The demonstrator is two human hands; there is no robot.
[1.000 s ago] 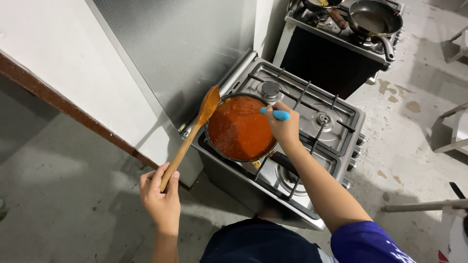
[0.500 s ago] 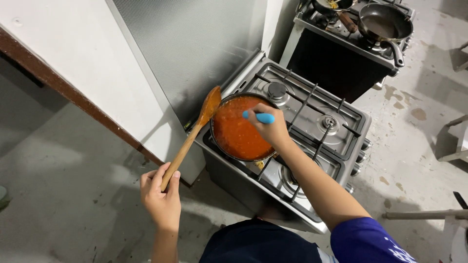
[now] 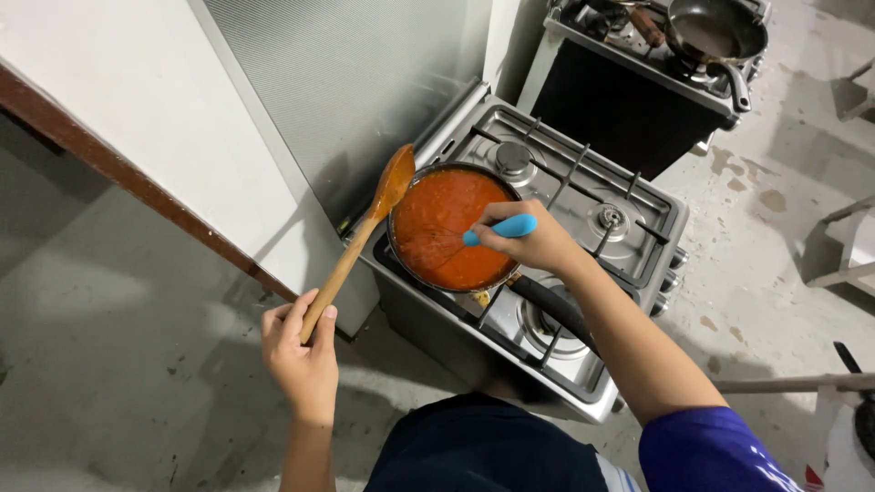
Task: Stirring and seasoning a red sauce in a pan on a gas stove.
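Left hand gripping wooden spoon left of pan; right hand closed around blue-handled whisk in red sauce.

packages: none | labels: none | signs: none | screens: none

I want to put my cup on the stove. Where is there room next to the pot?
The back burner and right burner on the silver gas stove are bare. The front-left corner is crowded: the black pan of red sauce, the right hand with its blue-handled whisk, and the long wooden spoon in the left hand.
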